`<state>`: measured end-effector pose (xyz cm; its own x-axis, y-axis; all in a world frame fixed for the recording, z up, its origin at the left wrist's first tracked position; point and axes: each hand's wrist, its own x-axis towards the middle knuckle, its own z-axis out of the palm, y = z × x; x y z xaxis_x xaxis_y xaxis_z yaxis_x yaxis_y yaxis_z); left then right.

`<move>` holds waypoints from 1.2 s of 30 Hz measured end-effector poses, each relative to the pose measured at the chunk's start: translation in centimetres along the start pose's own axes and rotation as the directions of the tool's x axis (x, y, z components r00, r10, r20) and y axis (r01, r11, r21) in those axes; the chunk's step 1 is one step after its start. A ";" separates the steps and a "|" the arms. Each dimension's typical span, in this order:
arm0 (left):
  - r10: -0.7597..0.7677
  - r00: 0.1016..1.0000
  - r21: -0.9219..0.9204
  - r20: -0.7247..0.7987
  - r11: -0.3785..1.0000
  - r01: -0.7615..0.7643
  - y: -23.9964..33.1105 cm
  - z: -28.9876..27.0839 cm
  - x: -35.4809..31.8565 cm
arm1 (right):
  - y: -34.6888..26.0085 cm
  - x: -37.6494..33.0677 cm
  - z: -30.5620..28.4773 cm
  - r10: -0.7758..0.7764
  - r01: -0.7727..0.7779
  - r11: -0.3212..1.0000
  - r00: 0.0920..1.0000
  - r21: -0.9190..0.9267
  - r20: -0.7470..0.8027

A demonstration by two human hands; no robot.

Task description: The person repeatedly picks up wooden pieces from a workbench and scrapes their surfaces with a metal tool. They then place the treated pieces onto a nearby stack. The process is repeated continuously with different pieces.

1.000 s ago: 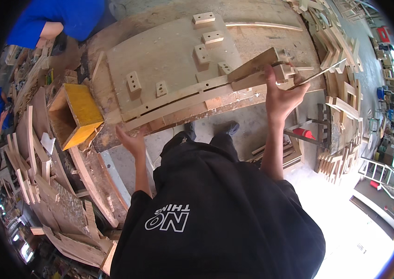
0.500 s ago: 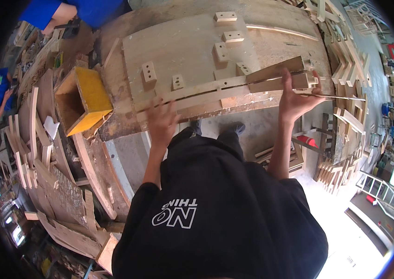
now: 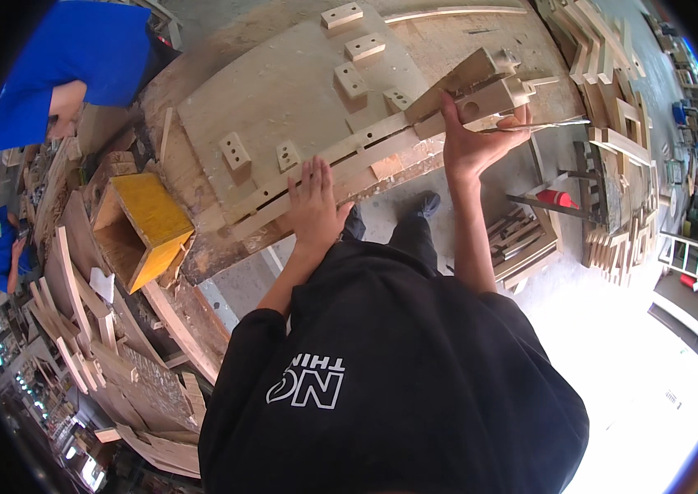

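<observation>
My left hand [image 3: 316, 202] lies with straight fingers over a long wooden strip [image 3: 270, 216] along the near edge of a flat board [image 3: 283, 99]. My right hand [image 3: 480, 152] is closed around the near one of two wooden bars, a bar with a round hole [image 3: 490, 102]. Its thumb is on the near side and its fingertips are by the stubby end. Beside it lies the other wooden bar [image 3: 460, 76], angled slightly away. A thin rod [image 3: 559, 124] sticks out to the right from between my right fingers. Drilled wooden blocks [image 3: 351, 81] stand on the board.
A yellow-sided wooden box [image 3: 155, 210] sits at the bench's left end. Loose wood strips [image 3: 77, 288] are piled beyond it, and wooden frames [image 3: 592, 37] stack at the right. A person in blue [image 3: 89, 58] is at the upper left, another [image 3: 3, 247] farther left.
My left hand has moved right and come down onto the strip. The right hand keeps its hold on the bar. The view has swung, and the near person in blue shows more.
</observation>
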<state>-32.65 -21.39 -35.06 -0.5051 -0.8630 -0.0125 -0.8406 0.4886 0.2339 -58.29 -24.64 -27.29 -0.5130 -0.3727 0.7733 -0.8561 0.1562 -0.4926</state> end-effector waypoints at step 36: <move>0.089 0.948 -0.325 0.305 0.946 0.016 14.2 -1.7 3.5 | 17.5 2.4 -30.5 0.522 -0.724 0.493 0.690 0.483 0.502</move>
<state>-46.05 -17.67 -30.10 -0.6134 -0.7356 -0.2874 -0.7392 0.4067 0.5368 -76.39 5.06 -21.85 -0.7691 -0.6345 0.0766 -0.0209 -0.0948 -0.9953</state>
